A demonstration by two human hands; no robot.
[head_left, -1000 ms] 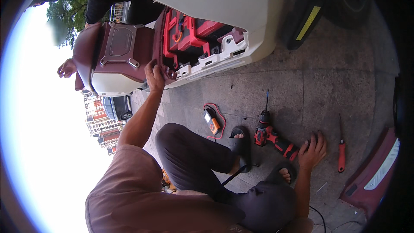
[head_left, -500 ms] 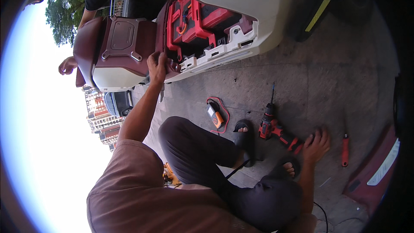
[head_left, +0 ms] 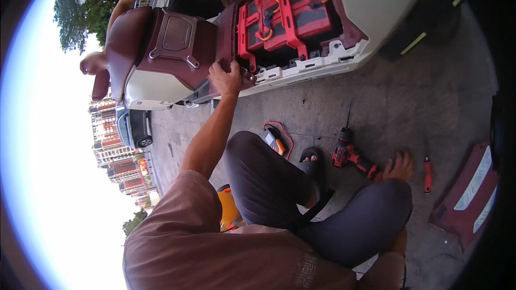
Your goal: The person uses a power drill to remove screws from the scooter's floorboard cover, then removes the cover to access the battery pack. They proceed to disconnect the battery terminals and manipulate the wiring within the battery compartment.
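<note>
the left hand (head_left: 224, 79) rests on the lower edge of the maroon bodywork (head_left: 224, 40) of a scooter-like vehicle, fingers bent over that edge and thumb set apart from them; whether it pinches the edge firmly, i cannot tell. just right of it is an open compartment holding black batteries (head_left: 317, 23) under a red frame (head_left: 288, 20), with orange cables looped on top. a white rim (head_left: 317, 64) with notched tabs runs along the near side.

the right hand (head_left: 399, 167) lies on the paving (head_left: 322, 96) with its fingers spread, right at the base of a red and black drill (head_left: 349, 154); contact between the 2 is hard to judge. the drill lies on its side, its bit pointing toward the vehicle. to the right are a screwdriver (head_left: 428, 176) with a red handle and a loose maroon panel (head_left: 473, 198) with 2 silver strips. an orange and black meter (head_left: 274, 142) with a red lead lies left of the drill, partly hidden by a knee. a co-worker's hand (head_left: 93, 63), blurred, shows past the seat (head_left: 127, 37).
</note>
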